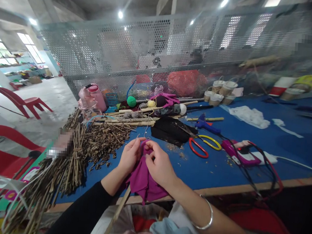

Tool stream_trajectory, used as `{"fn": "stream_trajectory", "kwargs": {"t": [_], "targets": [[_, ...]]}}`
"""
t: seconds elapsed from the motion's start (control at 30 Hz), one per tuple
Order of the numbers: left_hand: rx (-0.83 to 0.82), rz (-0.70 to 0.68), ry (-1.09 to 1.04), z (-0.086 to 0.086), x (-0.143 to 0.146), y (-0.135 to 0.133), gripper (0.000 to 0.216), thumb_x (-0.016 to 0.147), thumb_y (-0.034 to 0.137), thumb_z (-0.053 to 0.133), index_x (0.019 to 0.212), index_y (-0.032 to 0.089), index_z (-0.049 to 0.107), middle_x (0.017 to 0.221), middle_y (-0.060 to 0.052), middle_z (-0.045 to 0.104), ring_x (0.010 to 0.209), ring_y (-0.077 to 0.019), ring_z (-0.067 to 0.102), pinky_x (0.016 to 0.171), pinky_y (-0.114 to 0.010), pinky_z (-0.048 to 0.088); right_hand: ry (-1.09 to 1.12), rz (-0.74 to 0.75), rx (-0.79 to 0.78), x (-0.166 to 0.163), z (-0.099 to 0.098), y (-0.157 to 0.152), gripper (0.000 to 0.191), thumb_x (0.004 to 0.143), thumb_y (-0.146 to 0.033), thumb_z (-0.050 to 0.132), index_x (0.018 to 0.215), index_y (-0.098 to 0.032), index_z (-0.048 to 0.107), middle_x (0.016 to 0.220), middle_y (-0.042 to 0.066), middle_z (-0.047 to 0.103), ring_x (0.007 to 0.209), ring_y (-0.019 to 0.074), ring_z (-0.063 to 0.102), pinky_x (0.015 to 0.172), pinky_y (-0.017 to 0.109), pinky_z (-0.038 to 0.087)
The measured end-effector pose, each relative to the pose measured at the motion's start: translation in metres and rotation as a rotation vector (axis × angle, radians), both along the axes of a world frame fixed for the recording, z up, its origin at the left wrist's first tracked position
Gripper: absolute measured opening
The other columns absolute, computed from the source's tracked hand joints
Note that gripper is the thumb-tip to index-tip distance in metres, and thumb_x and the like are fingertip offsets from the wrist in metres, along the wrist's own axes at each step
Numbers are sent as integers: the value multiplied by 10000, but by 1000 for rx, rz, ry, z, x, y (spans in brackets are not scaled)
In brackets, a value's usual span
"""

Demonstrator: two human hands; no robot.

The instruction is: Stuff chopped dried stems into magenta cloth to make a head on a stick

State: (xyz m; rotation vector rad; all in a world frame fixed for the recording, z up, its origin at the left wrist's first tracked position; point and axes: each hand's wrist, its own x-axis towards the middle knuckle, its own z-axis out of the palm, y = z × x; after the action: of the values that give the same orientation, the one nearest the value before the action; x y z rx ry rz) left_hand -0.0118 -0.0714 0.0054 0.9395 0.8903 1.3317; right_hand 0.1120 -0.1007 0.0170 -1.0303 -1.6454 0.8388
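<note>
Both my hands meet over the blue table, gripping the gathered top of a magenta cloth. My left hand pinches it from the left side. My right hand is closed on it from the right, fingers bent near the top. The cloth hangs in folds below, down to the table's front edge. A thin pale stick slants out beneath the cloth toward my lap; whether it joins the cloth is hidden. Just beyond my hands lies a piece of black fabric, with red-and-yellow-handled scissors partly on it.
Bundled dry stalks and dried plant bits lie left. A blue glue gun and a power strip with cables are right. Yarn balls, a pink jug and paper cups stand before a perforated metal screen.
</note>
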Motion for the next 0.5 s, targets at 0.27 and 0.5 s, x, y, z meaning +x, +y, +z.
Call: {"fn": "stream_trajectory", "kwargs": {"t": [0.27,0.5], "targets": [[-42,-54,-111,38,-2,-18,285,765,417,650,754,139,593,396,103,280,338,-28,169,332,-149,141,103,154,-149,-1,-1,7,269,809,-143,480,1074,-185,505,837,28,638,666,130,602,590,241,473],[-267,60,-348,72,13,-13,240,914,217,393,696,151,466,500,46,441,380,-40,340,398,-155,288,-340,98,106,4,0,6,114,827,-192,527,862,-167,632,877,73,614,830,188,575,762,309,450]]}}
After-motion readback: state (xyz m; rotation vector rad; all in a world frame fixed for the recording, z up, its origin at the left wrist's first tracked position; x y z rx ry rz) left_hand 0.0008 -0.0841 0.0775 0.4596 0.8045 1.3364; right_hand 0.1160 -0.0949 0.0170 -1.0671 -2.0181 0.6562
